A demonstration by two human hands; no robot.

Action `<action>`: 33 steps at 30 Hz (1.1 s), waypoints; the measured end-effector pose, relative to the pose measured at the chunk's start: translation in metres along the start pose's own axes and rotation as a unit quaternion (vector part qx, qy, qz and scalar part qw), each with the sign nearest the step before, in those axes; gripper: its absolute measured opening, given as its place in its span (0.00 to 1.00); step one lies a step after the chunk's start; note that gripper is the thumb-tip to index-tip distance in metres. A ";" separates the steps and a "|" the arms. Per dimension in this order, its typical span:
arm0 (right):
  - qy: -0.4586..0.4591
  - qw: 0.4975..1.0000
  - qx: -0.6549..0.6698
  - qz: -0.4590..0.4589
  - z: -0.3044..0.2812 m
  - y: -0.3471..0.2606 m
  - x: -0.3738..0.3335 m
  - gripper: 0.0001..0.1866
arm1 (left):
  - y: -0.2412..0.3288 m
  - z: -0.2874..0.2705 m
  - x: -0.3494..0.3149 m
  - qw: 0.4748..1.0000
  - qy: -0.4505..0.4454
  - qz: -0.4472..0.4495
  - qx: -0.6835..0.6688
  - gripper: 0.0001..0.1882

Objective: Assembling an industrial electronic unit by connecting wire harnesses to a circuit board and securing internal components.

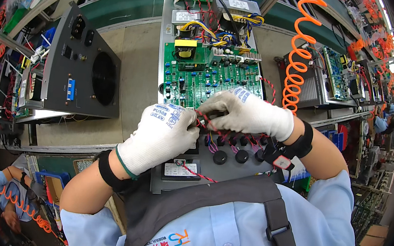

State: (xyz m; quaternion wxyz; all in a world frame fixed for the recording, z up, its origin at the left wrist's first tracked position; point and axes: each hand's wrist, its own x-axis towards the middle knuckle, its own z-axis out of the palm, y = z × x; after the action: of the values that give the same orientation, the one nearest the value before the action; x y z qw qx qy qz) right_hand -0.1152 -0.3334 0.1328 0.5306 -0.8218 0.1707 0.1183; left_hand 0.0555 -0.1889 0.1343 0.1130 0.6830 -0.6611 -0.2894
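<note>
A large green circuit board (189, 81) lies in front of me inside an opened metal chassis. At its near edge my left hand (162, 129), in a white glove, is closed with its fingertips pinched together by a twisted red-and-black wire (205, 119). My right hand (249, 113), gloved too, reaches in from the right and pinches the same wire between thumb and fingers. The fingertips of both hands meet there, hiding the wire's end. Just below, several black knobs (242, 156) with coloured leads stick out of the front panel, beside a labelled black module (181, 170).
To the left stands a dark grey cabinet panel (68, 59) with a round fan opening. An orange coiled air hose (295, 76) hangs at the right, before another opened unit (336, 73). Transformers (186, 17) fill the chassis's far end. A co-worker (12, 189) is at lower left.
</note>
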 end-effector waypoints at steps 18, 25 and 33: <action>0.018 0.838 -0.544 -0.034 0.002 -0.021 0.015 0.06 | -0.059 0.010 -0.056 0.991 0.048 0.068 -0.109 0.20; 0.044 0.774 -0.631 -0.030 0.016 -0.020 0.017 0.05 | -0.046 0.004 -0.066 0.995 -0.012 0.103 0.001 0.17; 0.182 0.956 -0.229 -0.033 0.027 -0.001 0.007 0.11 | -0.032 0.009 -0.006 0.988 0.062 0.126 0.063 0.09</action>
State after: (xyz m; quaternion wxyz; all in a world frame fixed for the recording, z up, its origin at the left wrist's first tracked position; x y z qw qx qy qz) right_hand -0.1085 -0.3093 0.1197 0.2915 -0.9342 0.2050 -0.0148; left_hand 0.0779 -0.1779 0.1117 0.1458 0.6166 -0.7505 -0.1878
